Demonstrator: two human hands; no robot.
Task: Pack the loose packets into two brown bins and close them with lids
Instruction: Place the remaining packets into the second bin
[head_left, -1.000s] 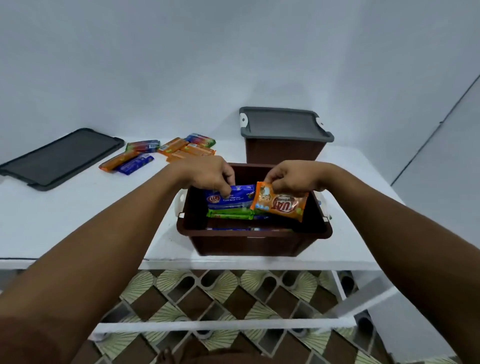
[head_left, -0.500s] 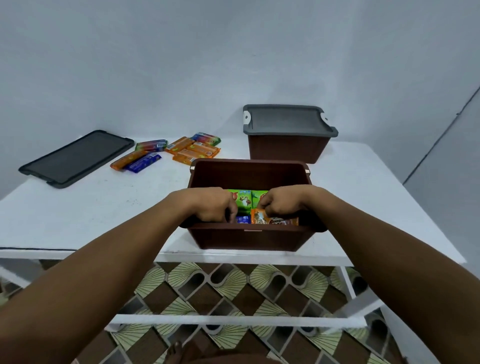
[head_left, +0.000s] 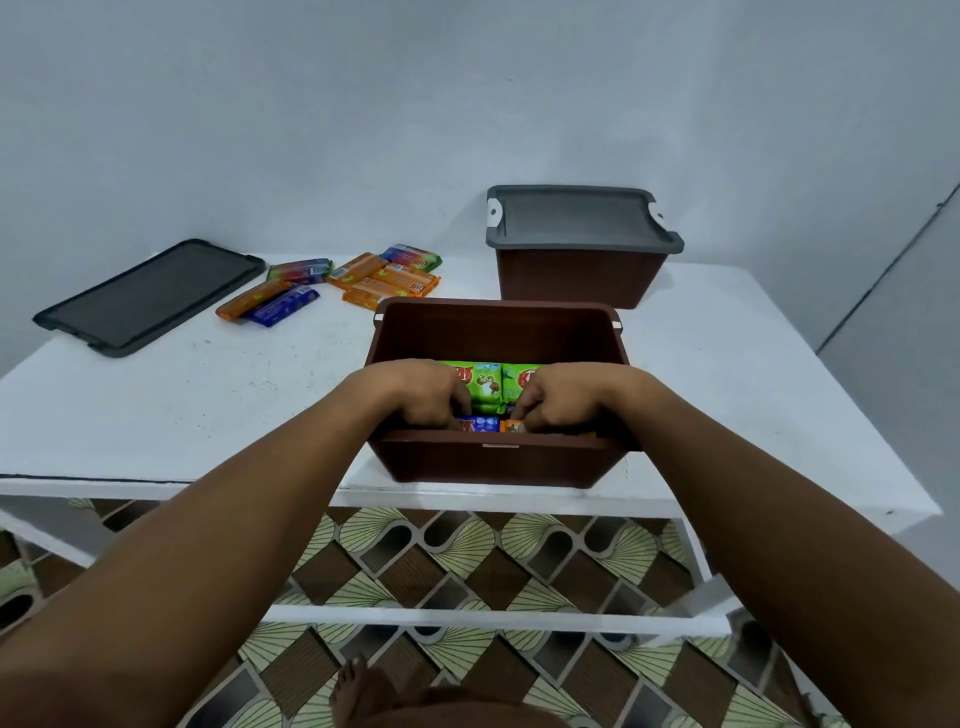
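Both hands are reaching into the open brown bin (head_left: 493, 462) at the near edge of the white table (head_left: 208, 405). The left hand (head_left: 421, 395) is curling its fingers on a blue packet (head_left: 480, 424) and the right hand (head_left: 563, 400) on an orange packet (head_left: 511, 427), with green packets (head_left: 485, 384) lying just behind them. Farther back, a second brown bin (head_left: 579, 280) is standing closed under a grey lid (head_left: 576, 218), while loose packets (head_left: 384, 278) and a spare lid (head_left: 150, 296) are lying to the left.
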